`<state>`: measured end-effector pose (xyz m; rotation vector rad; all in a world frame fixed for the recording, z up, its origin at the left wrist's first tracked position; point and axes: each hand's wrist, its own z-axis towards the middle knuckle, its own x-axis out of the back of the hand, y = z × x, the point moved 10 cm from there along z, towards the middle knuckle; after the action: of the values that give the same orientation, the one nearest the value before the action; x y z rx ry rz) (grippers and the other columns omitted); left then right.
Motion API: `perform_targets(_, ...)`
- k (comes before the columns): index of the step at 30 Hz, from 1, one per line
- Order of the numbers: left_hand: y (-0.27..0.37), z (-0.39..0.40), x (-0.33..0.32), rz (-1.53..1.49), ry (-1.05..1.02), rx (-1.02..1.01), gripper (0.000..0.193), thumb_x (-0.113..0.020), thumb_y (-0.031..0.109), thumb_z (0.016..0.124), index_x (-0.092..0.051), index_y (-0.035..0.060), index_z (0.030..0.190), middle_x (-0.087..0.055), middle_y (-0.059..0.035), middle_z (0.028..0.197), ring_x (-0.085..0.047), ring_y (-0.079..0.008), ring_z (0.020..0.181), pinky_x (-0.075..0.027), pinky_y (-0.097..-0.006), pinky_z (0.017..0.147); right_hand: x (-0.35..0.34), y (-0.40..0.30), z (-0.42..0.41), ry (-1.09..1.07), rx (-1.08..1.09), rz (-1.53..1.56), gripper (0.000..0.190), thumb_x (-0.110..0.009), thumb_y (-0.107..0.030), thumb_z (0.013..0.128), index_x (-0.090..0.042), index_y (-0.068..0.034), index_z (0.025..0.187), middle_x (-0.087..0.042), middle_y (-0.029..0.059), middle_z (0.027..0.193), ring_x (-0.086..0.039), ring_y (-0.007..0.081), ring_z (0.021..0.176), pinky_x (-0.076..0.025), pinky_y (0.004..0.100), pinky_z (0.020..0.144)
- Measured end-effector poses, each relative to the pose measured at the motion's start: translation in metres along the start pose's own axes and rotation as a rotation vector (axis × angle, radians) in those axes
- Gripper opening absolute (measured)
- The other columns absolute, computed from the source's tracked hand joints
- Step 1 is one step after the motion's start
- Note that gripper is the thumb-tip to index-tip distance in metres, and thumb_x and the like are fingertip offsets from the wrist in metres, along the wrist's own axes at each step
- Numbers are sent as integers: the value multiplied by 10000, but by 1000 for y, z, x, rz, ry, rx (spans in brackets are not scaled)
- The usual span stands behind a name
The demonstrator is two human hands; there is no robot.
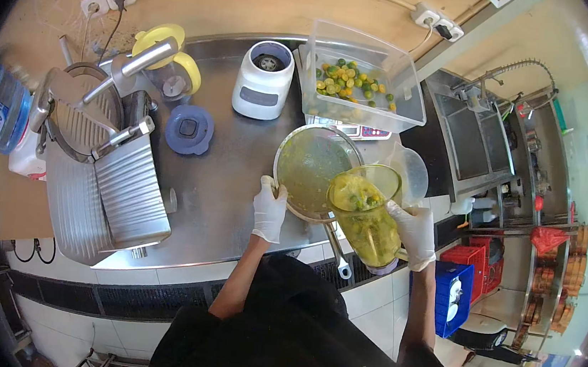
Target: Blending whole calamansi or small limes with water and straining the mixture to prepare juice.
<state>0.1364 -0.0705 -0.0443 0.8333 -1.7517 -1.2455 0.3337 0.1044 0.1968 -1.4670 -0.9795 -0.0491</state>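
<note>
My gloved left hand grips the near-left rim of a round metal fine-mesh strainer, whose handle points towards me. Yellow-green wet residue clings to the mesh. With my gloved right hand I hold a blender jug by its handle side. It is tilted, its mouth over the strainer's right edge, and is filled with yellow-green pulp and pieces of citrus. A translucent plastic container stands just behind the jug, partly hidden. What lies under the strainer is mostly hidden.
Behind are a white blender base and a clear bin of small citrus, with a digital scale by it. A blue lid and a metal slicer are at left. To the right are a sink and a blue crate.
</note>
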Motion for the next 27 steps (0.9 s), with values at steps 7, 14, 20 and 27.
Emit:
perform_targets(7, 8, 0, 1, -26, -35, -3, 150, -578, 125, 906, -447, 55, 883, -520, -49, 619, -525, -128, 485, -442, -312, 431, -9, 49, 31, -22, -52, -65, 391, -744, -296, 815, -662, 56, 666, -566, -7, 555, -481, 51, 520, -371, 253, 435)
perform_targets(14, 4, -2, 2, -147, -89, 62, 128, -564, 125, 919, -458, 59, 892, -534, -45, 631, -532, -107, 496, -452, -287, 428, -18, 23, 32, -61, -162, -268, 360, -765, -282, 789, -698, 72, 795, -666, 80, 652, -591, 94, 565, -457, 275, 490)
perform_targets(20, 9, -3, 2, -151, -107, 55, 133, -563, 129, 922, -455, 55, 898, -522, -38, 626, -514, -92, 502, -455, -285, 430, -25, 10, 37, -59, -69, -261, 435, -745, -335, 804, -673, 74, 674, -577, 29, 525, -495, 68, 488, -382, 275, 429)
perform_targets(27, 5, -3, -1, -209, -126, 82, 138, -569, 131, 920, -452, 60, 900, -511, -30, 624, -504, -85, 516, -465, -287, 423, -33, 9, 45, -98, -82, -393, 453, -745, -355, 791, -679, 85, 712, -637, 98, 566, -563, 109, 494, -424, 309, 457)
